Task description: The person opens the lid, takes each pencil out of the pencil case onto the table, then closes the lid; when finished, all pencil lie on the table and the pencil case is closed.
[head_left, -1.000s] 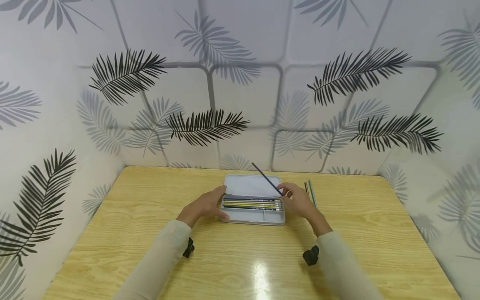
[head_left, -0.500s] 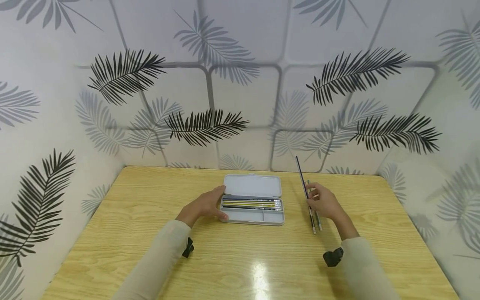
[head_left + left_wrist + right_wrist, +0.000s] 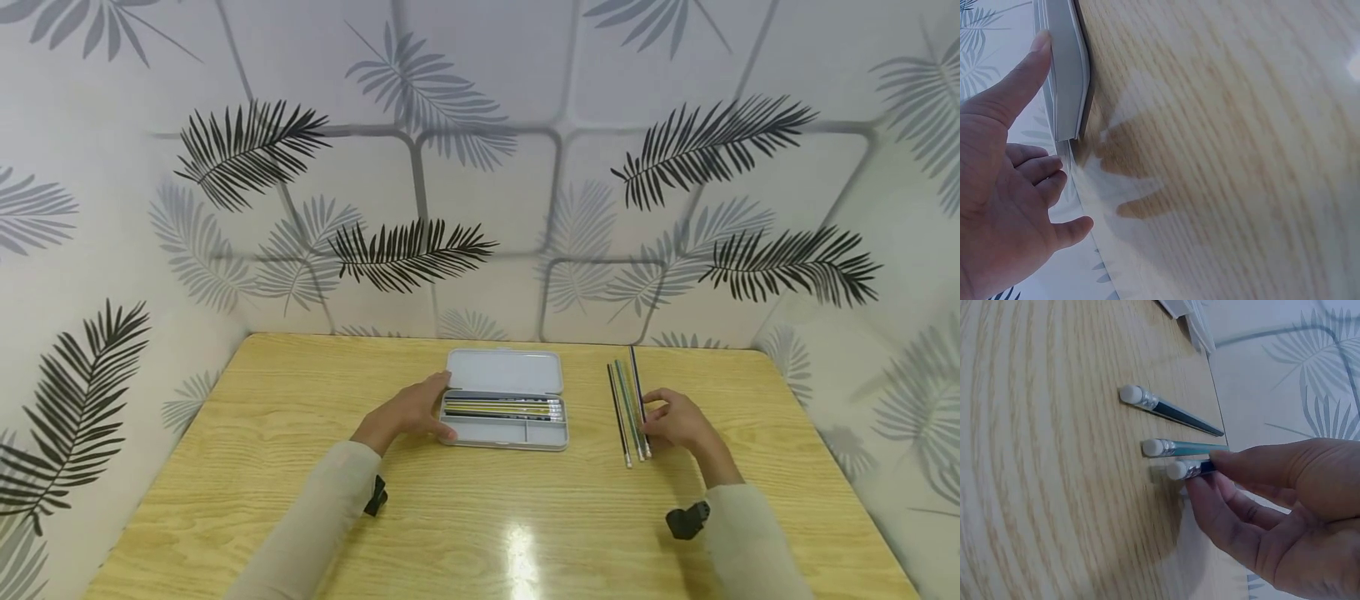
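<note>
An open pale grey pencil case (image 3: 491,431) lies on the table, with several pencils (image 3: 498,408) in its long back compartment. My left hand (image 3: 408,412) holds the case's left end, thumb against the front side and fingers toward the back corner. To the right of the case, my right hand (image 3: 675,419) pinches a dark blue pencil (image 3: 637,383) near its eraser end, between thumb and fingers. Just left of it lie a teal pencil (image 3: 1194,449) and a black pencil (image 3: 618,417), roughly parallel, their white erasers toward me.
The case's lid (image 3: 505,371) is folded back toward the wall. A divider (image 3: 527,431) splits its front part. The wooden table (image 3: 300,367) ends at a leaf-patterned wall (image 3: 480,183) behind and at the sides.
My right hand has moved right from the case with the dark blue pencil, past the other two pencils, and has lowered it beside the teal one. The left hand stays at the case.
</note>
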A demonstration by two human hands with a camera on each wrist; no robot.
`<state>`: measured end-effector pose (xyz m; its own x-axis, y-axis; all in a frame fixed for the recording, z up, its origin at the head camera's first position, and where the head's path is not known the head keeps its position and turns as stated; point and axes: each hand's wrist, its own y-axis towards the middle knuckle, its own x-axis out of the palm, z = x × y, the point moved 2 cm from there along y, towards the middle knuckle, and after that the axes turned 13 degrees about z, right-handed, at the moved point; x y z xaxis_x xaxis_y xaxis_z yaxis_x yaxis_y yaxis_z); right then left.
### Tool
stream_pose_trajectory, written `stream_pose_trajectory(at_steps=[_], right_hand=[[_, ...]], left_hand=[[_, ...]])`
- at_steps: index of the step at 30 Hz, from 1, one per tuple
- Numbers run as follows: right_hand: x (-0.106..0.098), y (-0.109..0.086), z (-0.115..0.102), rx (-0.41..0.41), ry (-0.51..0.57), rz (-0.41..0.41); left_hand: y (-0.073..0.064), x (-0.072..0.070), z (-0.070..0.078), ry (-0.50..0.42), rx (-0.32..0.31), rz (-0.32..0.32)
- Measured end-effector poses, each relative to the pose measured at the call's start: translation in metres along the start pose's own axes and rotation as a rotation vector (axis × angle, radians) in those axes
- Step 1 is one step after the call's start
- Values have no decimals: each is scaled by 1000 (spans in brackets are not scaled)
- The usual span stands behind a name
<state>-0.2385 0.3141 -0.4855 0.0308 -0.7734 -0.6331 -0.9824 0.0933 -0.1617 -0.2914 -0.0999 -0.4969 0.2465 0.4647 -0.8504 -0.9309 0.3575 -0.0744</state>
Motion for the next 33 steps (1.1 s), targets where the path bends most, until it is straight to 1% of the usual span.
stream_pose_trajectory(at_steps=[5, 8, 12, 20, 23, 25, 28, 31, 33], right_hand=[[0, -1, 6, 36, -58, 13], [3, 1, 8, 47, -131, 48], [7, 1, 7, 52, -202, 75], [5, -2, -1, 20, -234, 74], [4, 1, -8, -24, -265, 86], [6, 3, -14, -53, -258, 95], [16, 7, -26, -114, -203, 100], [32, 12, -37, -199, -131, 103], [43, 15, -43, -259, -103, 113]], left_hand=[[0, 0, -1, -7, 2, 0], [0, 0, -1, -12, 3, -3], [0, 1, 0, -12, 3, -11], [-2, 0, 0, -22, 3, -9], [-2, 0, 0, -17, 4, -7], [-2, 0, 0, -16, 6, -5], [-2, -1, 0, -13, 8, -4], [-2, -1, 0, -12, 6, -7], [-1, 0, 0, -10, 4, -8]])
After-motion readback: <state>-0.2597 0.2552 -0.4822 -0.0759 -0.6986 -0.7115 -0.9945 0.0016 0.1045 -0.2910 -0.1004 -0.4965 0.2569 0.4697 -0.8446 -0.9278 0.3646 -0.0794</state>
